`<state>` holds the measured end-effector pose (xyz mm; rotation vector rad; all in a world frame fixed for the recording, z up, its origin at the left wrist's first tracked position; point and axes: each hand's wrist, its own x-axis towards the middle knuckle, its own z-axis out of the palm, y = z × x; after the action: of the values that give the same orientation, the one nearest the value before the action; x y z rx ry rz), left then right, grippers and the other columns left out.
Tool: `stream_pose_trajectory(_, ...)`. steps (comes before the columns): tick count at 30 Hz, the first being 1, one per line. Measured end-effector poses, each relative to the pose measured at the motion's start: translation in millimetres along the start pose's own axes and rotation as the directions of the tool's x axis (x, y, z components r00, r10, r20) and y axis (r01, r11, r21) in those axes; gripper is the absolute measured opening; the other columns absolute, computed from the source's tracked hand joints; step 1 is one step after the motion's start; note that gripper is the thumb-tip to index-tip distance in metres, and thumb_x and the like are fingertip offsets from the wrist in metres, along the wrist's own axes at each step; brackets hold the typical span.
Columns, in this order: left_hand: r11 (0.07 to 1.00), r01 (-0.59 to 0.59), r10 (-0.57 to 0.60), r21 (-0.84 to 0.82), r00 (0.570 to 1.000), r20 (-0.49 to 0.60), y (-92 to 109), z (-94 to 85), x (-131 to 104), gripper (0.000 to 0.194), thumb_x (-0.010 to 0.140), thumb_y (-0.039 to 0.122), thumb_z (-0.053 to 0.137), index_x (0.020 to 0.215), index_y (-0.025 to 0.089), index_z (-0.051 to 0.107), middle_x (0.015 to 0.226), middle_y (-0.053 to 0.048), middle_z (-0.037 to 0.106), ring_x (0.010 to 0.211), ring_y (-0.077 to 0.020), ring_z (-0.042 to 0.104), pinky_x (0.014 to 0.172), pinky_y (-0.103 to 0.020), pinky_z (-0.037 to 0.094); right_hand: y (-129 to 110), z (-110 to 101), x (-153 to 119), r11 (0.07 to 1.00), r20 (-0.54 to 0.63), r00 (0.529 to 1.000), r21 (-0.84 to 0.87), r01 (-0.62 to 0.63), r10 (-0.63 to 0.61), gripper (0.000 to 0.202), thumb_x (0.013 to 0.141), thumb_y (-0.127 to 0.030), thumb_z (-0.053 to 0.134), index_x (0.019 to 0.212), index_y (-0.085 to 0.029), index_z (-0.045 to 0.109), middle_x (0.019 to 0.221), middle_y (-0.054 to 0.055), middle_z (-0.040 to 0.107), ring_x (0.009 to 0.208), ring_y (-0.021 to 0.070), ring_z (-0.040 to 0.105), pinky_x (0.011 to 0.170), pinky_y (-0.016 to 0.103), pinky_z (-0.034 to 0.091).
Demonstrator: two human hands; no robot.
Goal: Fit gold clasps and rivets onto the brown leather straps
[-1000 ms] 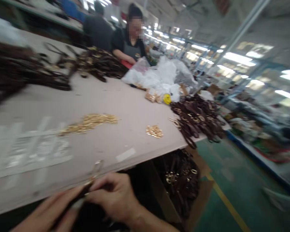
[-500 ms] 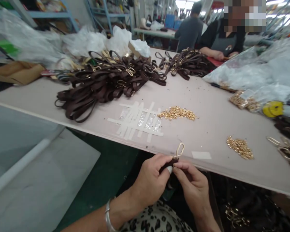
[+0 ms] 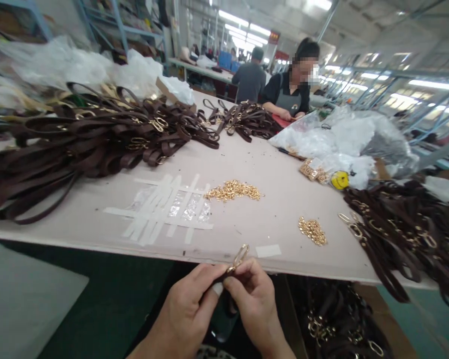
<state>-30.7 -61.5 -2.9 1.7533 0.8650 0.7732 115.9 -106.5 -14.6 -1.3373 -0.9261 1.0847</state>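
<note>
A small gold clasp (image 3: 240, 256) sticks up between two hands, just at the near edge of the table (image 3: 284, 199). It sits on the end of a dark brown strap (image 3: 224, 299) that hangs down below the hands, mostly hidden. The left hand (image 3: 187, 311) pinches the strap end with thumb and finger, right under the clasp. The right hand (image 3: 255, 299) pinches it from the other side, and the fingertips of both hands almost touch. Just past the clasp, on the table, lies a little white patch of tape (image 3: 268, 251). A bit further is a small heap of gold rings (image 3: 312, 231), and a bigger heap of gold bits (image 3: 233, 190) lies near the middle. Beside that is a grid of tape strips (image 3: 164, 209) stuck flat on the table. A big pile of brown straps (image 3: 78, 144) fills the left side, another pile (image 3: 407, 229) hangs over the right edge, and a third pile (image 3: 247, 119) lies far back. White plastic bags (image 3: 344, 139) sit at the right, with a yellow round thing (image 3: 339, 180) by them. A person in black (image 3: 290, 94) works at the far end of the table.
</note>
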Motion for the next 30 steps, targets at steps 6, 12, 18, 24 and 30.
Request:
stream_pose_trajectory(6,0.927,0.341,-0.332,-0.158,0.94,0.081,-11.5,-5.9,0.2,0.045,0.097,0.042,0.047,0.138,0.027,0.055,0.096,-0.002,0.071,0.073,-0.0155,0.063,0.073,-0.025,0.053,-20.8,-91.6,39.6,0.691,-0.104,0.934,-0.701,0.175,-0.342,0.022,0.092,-0.036,0.055,0.103,-0.02,0.065,0.097,0.008,0.072,0.09,0.0215,0.067,0.085,0.034,0.052)
stream_pose_trajectory(12,0.865,0.416,-0.412,-0.281,0.908,0.077,-18.2,-9.7,-5.1,0.05,0.091,0.048,0.056,0.137,0.029,0.058,0.095,-0.002,0.066,0.069,-0.0147,0.06,0.068,-0.026,0.053,-18.0,-210.4,96.2,0.319,-0.216,0.858,-0.945,-0.065,-0.466,0.048,0.093,-0.032,0.036,0.124,-0.005,0.06,0.129,0.024,0.062,0.123,0.0335,0.055,0.107,0.054,0.038)
stream_pose_trajectory(18,0.866,0.393,-0.393,-0.308,0.917,0.066,-18.0,-11.6,-5.4,0.042,0.094,0.042,0.052,0.131,0.028,0.064,0.09,-0.002,0.067,0.067,-0.0138,0.058,0.06,-0.022,0.048,-8.5,-221.1,129.5,0.211,-0.119,0.918,-0.977,-0.039,-0.378,0.041,0.091,-0.019,0.037,0.116,-0.009,0.068,0.108,0.02,0.072,0.104,0.0301,0.065,0.097,0.048,0.046)
stream_pose_trajectory(24,0.807,0.427,-0.428,-0.409,0.899,0.093,-20.8,-12.9,-7.6,0.039,0.085,0.041,0.068,0.121,0.027,0.071,0.111,-0.003,0.07,0.083,-0.0171,0.061,0.073,-0.025,0.051,-7.4,-180.1,123.3,0.118,0.1,0.923,-0.981,0.154,-0.372,0.044,0.087,-0.006,0.039,0.119,-0.013,0.068,0.12,0.015,0.069,0.111,0.0274,0.058,0.101,0.042,0.044)
stream_pose_trajectory(30,0.624,0.511,-0.515,-0.591,0.838,0.18,-22.0,-10.6,-6.3,0.033,0.074,0.038,0.081,0.099,0.018,0.075,0.078,0.0,0.068,0.065,-0.0109,0.054,0.061,-0.02,0.045,-9.8,-153.2,101.6,0.089,0.323,0.878,-0.923,0.375,-0.352,0.049,0.081,0.0,0.041,0.119,-0.014,0.068,0.119,0.011,0.069,0.112,0.0255,0.057,0.104,0.041,0.045)
